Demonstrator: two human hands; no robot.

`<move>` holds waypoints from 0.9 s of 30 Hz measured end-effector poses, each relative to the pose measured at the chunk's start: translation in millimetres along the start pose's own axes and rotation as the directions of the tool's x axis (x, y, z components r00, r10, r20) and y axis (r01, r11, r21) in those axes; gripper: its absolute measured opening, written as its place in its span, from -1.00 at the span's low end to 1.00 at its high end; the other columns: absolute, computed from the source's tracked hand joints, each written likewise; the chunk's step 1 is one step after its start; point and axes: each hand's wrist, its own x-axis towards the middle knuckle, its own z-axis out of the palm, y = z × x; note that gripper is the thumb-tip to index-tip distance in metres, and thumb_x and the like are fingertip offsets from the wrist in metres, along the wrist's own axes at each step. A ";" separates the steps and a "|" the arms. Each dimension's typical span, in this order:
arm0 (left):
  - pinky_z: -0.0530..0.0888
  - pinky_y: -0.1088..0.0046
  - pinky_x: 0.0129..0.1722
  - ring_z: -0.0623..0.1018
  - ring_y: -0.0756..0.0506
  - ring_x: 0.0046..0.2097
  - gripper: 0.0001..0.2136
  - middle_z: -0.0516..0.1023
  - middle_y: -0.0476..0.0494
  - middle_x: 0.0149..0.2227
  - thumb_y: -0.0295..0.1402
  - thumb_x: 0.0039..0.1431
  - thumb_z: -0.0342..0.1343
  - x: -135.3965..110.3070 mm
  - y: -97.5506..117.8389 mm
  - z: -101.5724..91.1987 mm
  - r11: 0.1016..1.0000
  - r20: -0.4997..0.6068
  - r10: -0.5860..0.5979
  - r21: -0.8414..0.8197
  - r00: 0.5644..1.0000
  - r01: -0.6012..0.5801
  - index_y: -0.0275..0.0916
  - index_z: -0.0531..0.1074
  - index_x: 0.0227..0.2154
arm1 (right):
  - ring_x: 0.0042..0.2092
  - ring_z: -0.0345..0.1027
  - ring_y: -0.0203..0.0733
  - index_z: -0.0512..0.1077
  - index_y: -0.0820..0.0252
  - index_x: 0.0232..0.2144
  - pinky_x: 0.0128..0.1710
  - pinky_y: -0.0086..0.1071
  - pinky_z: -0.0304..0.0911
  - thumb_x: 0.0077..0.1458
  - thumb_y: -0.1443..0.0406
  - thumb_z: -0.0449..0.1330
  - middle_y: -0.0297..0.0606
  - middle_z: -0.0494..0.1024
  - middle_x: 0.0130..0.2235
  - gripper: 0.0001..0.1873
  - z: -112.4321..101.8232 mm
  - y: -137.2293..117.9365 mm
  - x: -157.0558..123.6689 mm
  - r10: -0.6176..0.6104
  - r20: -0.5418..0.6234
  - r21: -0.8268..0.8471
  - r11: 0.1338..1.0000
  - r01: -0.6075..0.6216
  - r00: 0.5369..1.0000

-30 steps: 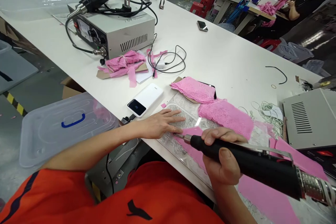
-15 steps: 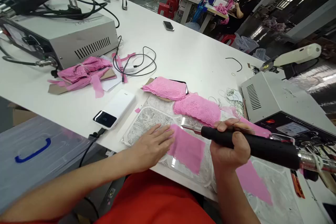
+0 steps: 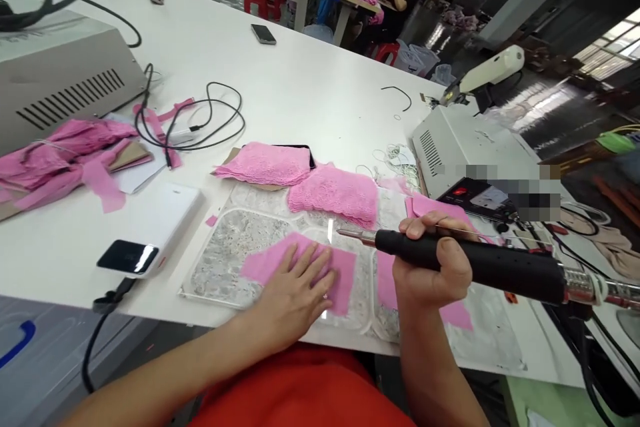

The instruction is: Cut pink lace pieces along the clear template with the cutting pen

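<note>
Left hand (image 3: 295,287) flat, grip apart, covering pink fabric piece (image 3: 345,280); right hand (image 3: 433,267) clamped on cutting tool (image 3: 475,265), cable end cut off.

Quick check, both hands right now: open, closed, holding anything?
Left hand: open, flat, palm down on the pink fabric piece.
Right hand: closed around the black tool handle, metal tip above the fabric.

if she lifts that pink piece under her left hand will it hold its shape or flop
Probably flop: the pink piece looks thin and lies quite flat on the clear plate, like the limp strips nearby. It likely weighs very little, so a push may slide or wrinkle it; the left hand pressed flat on it suggests it shifts easily.
</note>
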 end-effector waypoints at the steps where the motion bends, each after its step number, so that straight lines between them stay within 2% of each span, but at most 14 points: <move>1: 0.22 -0.04 0.20 0.30 -0.34 0.26 -0.63 0.30 -0.23 0.25 -0.16 0.36 -0.06 0.7 0.4 0.6 1.000 0.004 0.009 0.006 1.000 -0.009 -0.18 0.33 0.13 | -0.54 0.26 -0.38 0.42 0.14 -0.46 -0.46 -0.34 0.23 -0.20 0.33 0.12 -0.40 0.42 -0.44 -0.85 -4.2 -0.6 0.2 0.002 -0.007 -0.001 1.000 -0.002 1.000; 7: 0.06 -0.03 0.26 0.30 -0.26 0.26 -0.61 0.32 -0.20 0.24 -0.12 0.40 -0.16 1.6 -0.4 -0.1 0.999 -0.005 0.045 0.025 0.999 -0.044 -0.13 0.33 0.15 | -0.53 0.27 -0.37 0.44 0.14 -0.44 -0.47 -0.34 0.23 -0.19 0.35 0.11 -0.38 0.43 -0.44 -0.82 -22.4 -2.4 1.0 -0.018 -0.028 0.002 1.000 0.018 0.999; 12: 0.02 -0.04 0.27 0.26 -0.26 0.28 -0.60 0.29 -0.18 0.26 -0.12 0.41 -0.19 1.1 -1.0 -1.0 0.997 -0.002 0.057 0.056 0.998 -0.057 -0.13 0.31 0.16 | -0.55 0.25 -0.36 0.43 0.15 -0.44 -0.51 -0.35 0.23 -0.21 0.35 0.08 -0.38 0.41 -0.45 -0.81 -33.3 -6.0 3.5 -0.021 -0.012 -0.015 1.000 0.021 1.000; 18: -0.01 -0.04 0.29 0.24 -0.26 0.29 -0.61 0.29 -0.16 0.26 -0.16 0.41 -0.18 0.4 -0.7 -1.8 0.993 -0.001 0.068 0.100 0.998 -0.067 -0.13 0.29 0.18 | -0.56 0.24 -0.35 0.41 0.16 -0.46 -0.54 -0.34 0.22 -0.23 0.33 0.06 -0.37 0.39 -0.49 -0.81 -46.8 -9.5 2.8 -0.025 0.024 -0.067 0.997 0.027 0.999; 27: 0.01 -0.07 0.28 0.18 -0.31 0.32 -0.60 0.24 -0.20 0.29 -0.16 0.38 -0.09 -0.9 -0.7 -1.1 0.996 0.021 0.053 0.075 0.998 -0.054 -0.14 0.26 0.21 | -0.55 0.26 -0.34 0.42 0.20 -0.41 -0.51 -0.33 0.25 -0.19 0.33 0.10 -0.35 0.43 -0.45 -0.80 -53.8 -12.2 -3.3 0.015 0.105 -0.021 1.000 -0.013 0.994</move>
